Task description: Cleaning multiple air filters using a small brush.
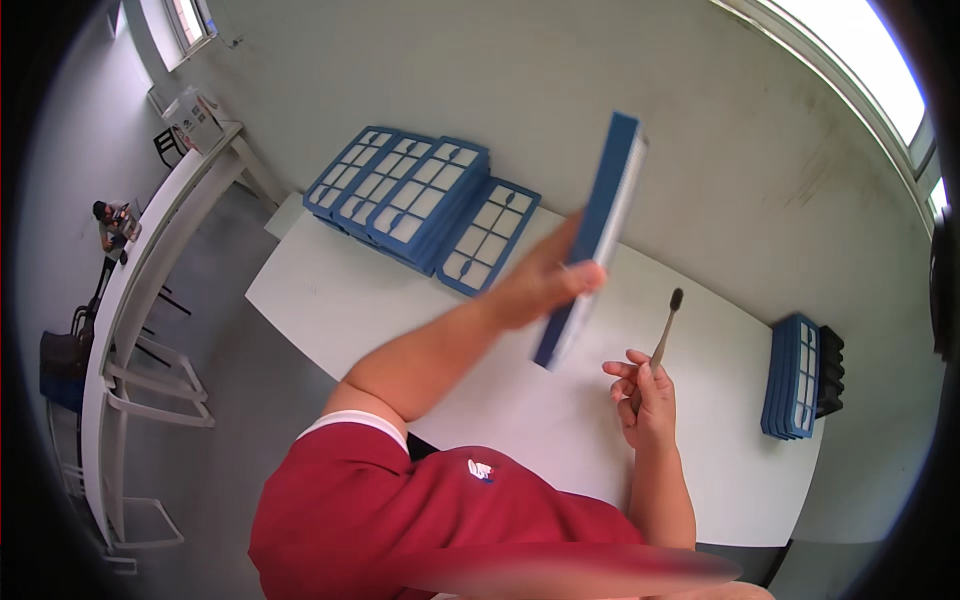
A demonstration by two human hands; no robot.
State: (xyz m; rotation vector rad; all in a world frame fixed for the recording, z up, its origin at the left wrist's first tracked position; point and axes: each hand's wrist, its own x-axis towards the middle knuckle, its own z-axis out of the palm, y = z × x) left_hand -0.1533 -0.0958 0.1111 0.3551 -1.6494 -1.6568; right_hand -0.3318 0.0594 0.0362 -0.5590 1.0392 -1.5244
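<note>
My left hand (545, 285) is closed round a flat filter panel (603, 200) with a blue frame, held tilted on edge above the table and slightly blurred. In my right hand (645, 400), a toothbrush (666, 333) with a pale handle and dark bristles points up and away from me. The brush and the panel are apart. Further back on the left of the white table (480, 390) sit stacks of similar blue-framed filters (425, 195) with white gridded faces. A lower filter (490, 235) lies against their right side.
Another stack of blue filters (793, 380) stands at the table's right end, beside a black ridged object (830, 370). A wall (700, 170) runs behind the table. To the left are a long white bench (135, 260), a box (194, 120), a bag (65, 355) and a distant person (118, 225).
</note>
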